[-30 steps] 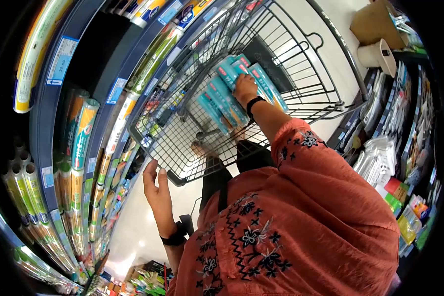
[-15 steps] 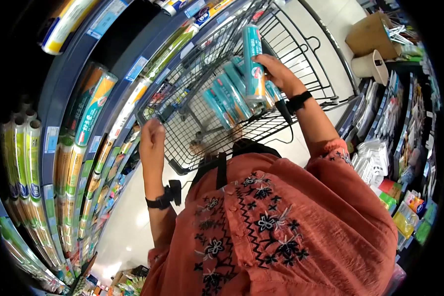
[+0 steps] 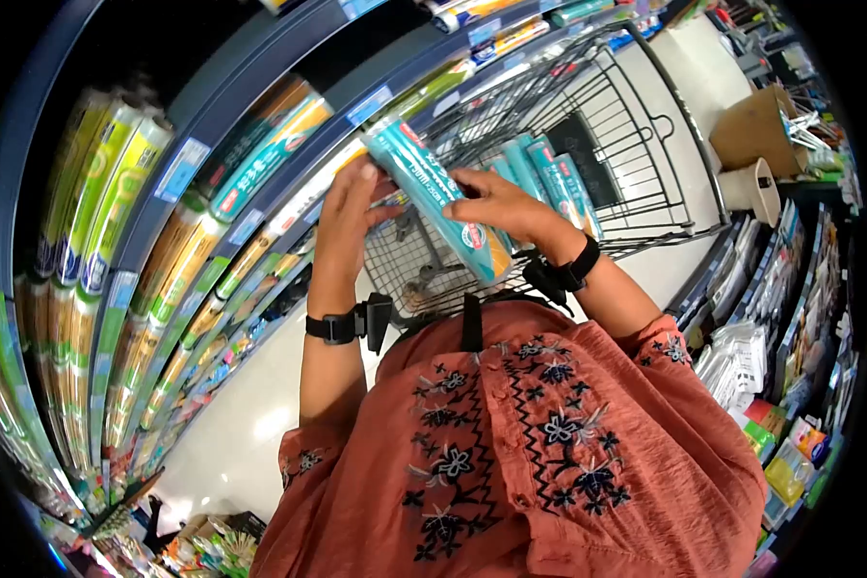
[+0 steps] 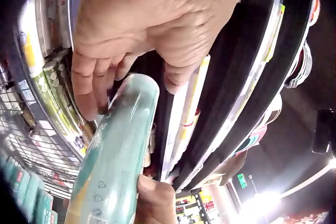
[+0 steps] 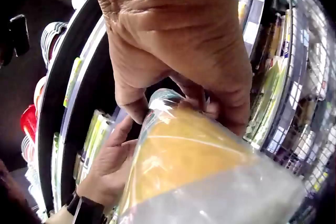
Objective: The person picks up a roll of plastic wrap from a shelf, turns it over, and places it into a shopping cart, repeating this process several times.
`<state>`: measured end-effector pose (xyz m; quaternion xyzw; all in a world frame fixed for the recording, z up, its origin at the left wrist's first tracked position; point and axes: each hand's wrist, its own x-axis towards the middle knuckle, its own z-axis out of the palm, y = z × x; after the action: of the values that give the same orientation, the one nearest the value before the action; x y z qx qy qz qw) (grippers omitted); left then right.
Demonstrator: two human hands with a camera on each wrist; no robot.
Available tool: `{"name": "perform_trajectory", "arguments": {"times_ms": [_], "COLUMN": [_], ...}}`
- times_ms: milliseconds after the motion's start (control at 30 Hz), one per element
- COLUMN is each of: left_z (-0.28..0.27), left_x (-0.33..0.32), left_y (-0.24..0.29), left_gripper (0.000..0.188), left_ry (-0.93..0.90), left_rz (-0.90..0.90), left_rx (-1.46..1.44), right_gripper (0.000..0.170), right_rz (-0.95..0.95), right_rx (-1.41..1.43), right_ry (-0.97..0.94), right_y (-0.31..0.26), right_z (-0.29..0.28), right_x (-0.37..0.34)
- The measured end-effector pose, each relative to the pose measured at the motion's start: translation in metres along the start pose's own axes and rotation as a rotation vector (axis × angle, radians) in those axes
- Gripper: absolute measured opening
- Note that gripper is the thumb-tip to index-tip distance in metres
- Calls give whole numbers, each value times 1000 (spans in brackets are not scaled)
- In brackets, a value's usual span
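My right hand [image 3: 501, 204] grips a teal plastic-wrapped roll [image 3: 433, 188] with an orange patch at its lower end. The roll slants above the near side of a wire shopping cart. Fingers and thumb wrap its sides in the right wrist view, where the clear wrapper [image 5: 194, 150] shines. Around the roll's upper end, my left hand [image 3: 345, 222] hovers with fingers and thumb apart. The left wrist view shows a gap between that thumb and the roll [image 4: 113, 155]. More teal rolls [image 3: 559, 183] lie in the cart, partly hidden by my right hand.
The shopping cart [image 3: 585, 159] stands in front of my body. Along the left run shelves with price labels [image 3: 181, 170], holding green rolls [image 3: 116, 193] and a teal-and-orange roll [image 3: 270, 154]. At the right are a cardboard box [image 3: 756, 130], a beige bin [image 3: 748, 191] and racks of packaged goods.
My right hand has lifted one teal roll out of the cart and brought it left, towards the shelf. My left hand has risen to the roll's upper end. The view has turned.
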<state>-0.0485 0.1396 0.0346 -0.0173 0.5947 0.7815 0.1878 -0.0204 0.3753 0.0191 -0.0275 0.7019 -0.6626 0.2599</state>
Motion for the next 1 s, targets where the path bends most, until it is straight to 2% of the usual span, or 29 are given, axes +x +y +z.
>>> {"name": "perform_trajectory", "arguments": {"times_ms": [100,133,233,367,400,500,633,767,867,1000], "left_z": [-10,-13,-33,-57,-63,-69,-74,-69,-68,-77], "left_x": [-12,-17,-22,-33,-36,-46,-49,-53,-57,-61], "left_y": [8,10,3,0,2,5,-1,1,6,6], "left_gripper": [47,45,41,37,37,37,36,41,43,45], "left_ry": [67,75,155,220,262,316,360,349,304,353], "left_rz": [23,46,48,189,187,261,353,397,399,373], "left_rx": [60,62,21,-195,-223,-290,-391,-439,-411,-380], "right_gripper": [58,60,63,59,52,49,61,58,54,45], "right_rz": [-74,-106,-154,-160,-151,28,65,-31,-78,-110], "right_rx": [-164,-305,-425,-134,-107,31,278,432,446,445], "right_ry": [-84,-72,-77,-29,8,46,93,44,23,61], "right_y": [-22,-25,-24,-21,-21,-28,-13,-12,-13,-15], "right_z": [19,25,39,28,22,8,11,16,15,18], "right_x": [4,7,13,15,14,7,11,23,30,34]}}
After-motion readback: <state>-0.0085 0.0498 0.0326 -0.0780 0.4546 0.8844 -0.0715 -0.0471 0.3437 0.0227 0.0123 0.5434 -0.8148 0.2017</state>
